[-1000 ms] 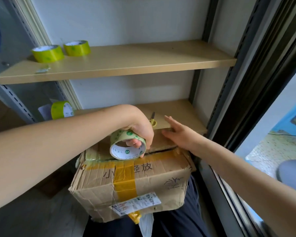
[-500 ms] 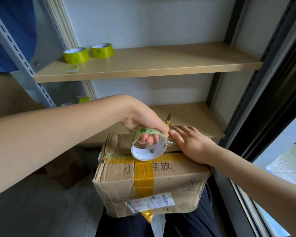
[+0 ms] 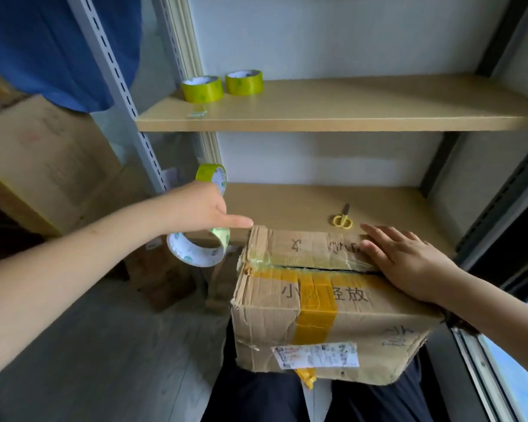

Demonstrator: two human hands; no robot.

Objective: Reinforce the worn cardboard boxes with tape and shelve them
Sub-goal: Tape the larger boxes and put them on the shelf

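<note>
Two wooden shelves (image 3: 333, 115) sit between slotted metal uprights against a pale wall, above a grey plank floor (image 3: 89, 360). The upper shelf carries two yellow-green rolls (image 3: 202, 89), the lower a third roll (image 3: 214, 177) on edge and scissors (image 3: 342, 220). The box (image 3: 323, 303) rests on the person's lap, its far edge against the lower shelf. It is creased and frayed at the corners, with yellow tape, clear tape along the split top seam, black writing and a label. The right hand (image 3: 409, 263) lies flat and open on its top. The left hand (image 3: 195, 208), forefinger pointing, carries a tape roll (image 3: 197, 249) just left of the box; its grip on the roll is hidden.
</note>
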